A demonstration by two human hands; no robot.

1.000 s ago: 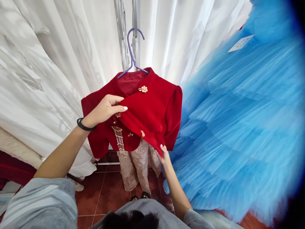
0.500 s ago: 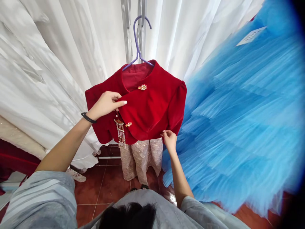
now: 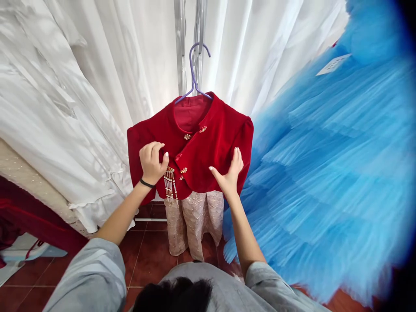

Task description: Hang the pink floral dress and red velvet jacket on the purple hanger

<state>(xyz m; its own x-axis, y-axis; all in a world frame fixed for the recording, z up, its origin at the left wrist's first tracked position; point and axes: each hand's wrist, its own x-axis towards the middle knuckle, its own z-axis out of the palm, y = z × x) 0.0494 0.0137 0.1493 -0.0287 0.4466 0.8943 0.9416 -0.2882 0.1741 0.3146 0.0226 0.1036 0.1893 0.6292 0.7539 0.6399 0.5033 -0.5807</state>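
A red velvet jacket point(image 3: 224, 143) hangs in front of me on a purple hanger point(image 3: 191, 65). Its front panels lie together, with a beaded clasp point(image 3: 187, 137) on one side of the collar opening and its partner point(image 3: 203, 129) across the gap. Lower down are more beaded clasps point(image 3: 183, 170) and a beaded tassel point(image 3: 169, 184). My left hand point(image 3: 153, 164) is at the jacket's left front, fingers curved and apart from the thumb, nothing between them. At the right front, my right hand point(image 3: 230, 173) is spread, thumb and fingers wide apart.
A pale patterned skirt point(image 3: 195, 221) hangs below the jacket. White gowns point(image 3: 81, 108) fill the left, and a layered blue tulle dress point(image 3: 325, 173) stands close on the right. A metal rail point(image 3: 180, 52) runs behind the hanger. Red tiles point(image 3: 146, 260) cover the floor.
My left hand has let go of the jacket's front panel, which now lies flatter, showing the collar clasps. My right hand has released the lower hem, moved up and spread its fingers.
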